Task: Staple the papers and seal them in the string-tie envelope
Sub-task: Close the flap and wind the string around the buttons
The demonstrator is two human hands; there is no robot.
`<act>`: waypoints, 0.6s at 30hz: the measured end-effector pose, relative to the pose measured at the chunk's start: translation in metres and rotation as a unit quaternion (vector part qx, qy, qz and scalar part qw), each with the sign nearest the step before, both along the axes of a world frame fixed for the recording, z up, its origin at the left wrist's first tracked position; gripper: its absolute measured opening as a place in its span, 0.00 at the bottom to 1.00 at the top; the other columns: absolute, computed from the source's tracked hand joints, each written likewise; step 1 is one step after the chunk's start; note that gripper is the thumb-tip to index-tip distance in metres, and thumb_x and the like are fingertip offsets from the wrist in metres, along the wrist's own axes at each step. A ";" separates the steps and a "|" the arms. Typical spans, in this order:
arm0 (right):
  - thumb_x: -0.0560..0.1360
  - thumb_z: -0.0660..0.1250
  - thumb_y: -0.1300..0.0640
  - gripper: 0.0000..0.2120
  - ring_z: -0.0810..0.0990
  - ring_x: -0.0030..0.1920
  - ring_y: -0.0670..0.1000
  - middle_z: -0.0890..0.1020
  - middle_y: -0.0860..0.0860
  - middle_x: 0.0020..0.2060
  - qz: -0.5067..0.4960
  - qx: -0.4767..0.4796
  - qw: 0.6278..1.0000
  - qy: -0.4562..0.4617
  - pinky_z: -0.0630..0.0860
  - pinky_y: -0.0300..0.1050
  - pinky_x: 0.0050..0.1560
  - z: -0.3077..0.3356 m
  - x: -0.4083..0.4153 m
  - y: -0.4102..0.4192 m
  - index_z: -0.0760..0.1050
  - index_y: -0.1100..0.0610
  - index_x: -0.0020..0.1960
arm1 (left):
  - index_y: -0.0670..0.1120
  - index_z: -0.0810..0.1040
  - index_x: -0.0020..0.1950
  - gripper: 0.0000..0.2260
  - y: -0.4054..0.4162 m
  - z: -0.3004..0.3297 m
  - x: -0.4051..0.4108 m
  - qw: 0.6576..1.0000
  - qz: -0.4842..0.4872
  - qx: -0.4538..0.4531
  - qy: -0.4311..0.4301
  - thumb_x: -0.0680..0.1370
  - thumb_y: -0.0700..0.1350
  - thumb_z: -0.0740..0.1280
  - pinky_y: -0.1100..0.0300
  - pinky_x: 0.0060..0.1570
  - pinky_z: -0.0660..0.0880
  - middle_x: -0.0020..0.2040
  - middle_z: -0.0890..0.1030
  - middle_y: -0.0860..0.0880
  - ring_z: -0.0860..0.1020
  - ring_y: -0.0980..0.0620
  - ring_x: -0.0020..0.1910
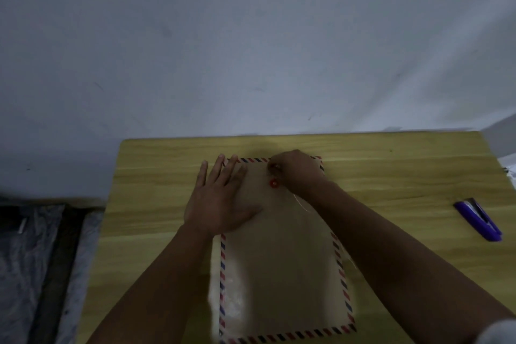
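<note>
Papers seem already inside the brown striped-border paper envelope (282,260). Left hand (220,204) presses flat, fingers straight; right hand (296,173) pinches thin string (300,204) above the red button (274,183); winding remains.

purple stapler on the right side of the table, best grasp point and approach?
Probably grip the purple stapler across its two long sides at mid-body, coming straight down from above. It lies flat on the table, angled, its joined end nearer the person and its open end pointing away. Nothing crowds it, and the right hand, now at the envelope, is the nearer one.
</note>
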State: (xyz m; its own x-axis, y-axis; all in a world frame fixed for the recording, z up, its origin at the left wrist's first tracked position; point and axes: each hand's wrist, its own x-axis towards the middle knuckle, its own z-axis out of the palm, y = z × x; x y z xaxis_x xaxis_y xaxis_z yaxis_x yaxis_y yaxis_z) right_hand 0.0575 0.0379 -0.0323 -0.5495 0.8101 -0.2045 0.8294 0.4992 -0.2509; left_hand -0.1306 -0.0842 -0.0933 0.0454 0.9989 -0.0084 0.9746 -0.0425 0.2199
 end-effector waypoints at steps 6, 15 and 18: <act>0.78 0.67 0.50 0.09 0.82 0.50 0.53 0.85 0.50 0.51 -0.049 -0.037 0.998 0.001 0.78 0.47 0.49 0.001 0.029 0.023 0.84 0.50 0.54 | 0.54 0.59 0.82 0.45 0.000 -0.002 -0.001 1.000 -0.002 0.009 -0.010 0.72 0.79 0.52 0.37 0.80 0.47 0.84 0.52 0.50 0.46 0.47 0.84; 0.78 0.64 0.51 0.10 0.82 0.47 0.57 0.84 0.54 0.48 0.029 0.045 0.993 -0.109 0.76 0.47 0.44 0.007 -0.008 0.046 0.81 0.54 0.53 | 0.53 0.59 0.82 0.44 0.000 0.002 -0.001 1.000 -0.005 0.007 -0.006 0.73 0.79 0.52 0.37 0.79 0.46 0.84 0.52 0.50 0.45 0.47 0.84; 0.77 0.63 0.55 0.09 0.82 0.50 0.57 0.83 0.55 0.49 0.078 0.052 0.986 -0.138 0.73 0.47 0.43 0.008 -0.027 0.042 0.79 0.56 0.53 | 0.54 0.59 0.82 0.44 0.000 0.002 0.000 1.000 -0.004 0.006 -0.003 0.73 0.79 0.53 0.38 0.80 0.46 0.84 0.52 0.50 0.45 0.47 0.84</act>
State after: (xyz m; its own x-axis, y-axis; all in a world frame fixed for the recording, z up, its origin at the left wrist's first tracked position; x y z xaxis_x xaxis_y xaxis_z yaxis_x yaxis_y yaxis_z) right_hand 0.0304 0.0794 -0.0244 -0.6041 0.7443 -0.2847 0.7698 0.6374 0.0329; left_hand -0.1310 -0.0840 -0.0911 0.0530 0.9986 0.0033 0.9731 -0.0524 0.2244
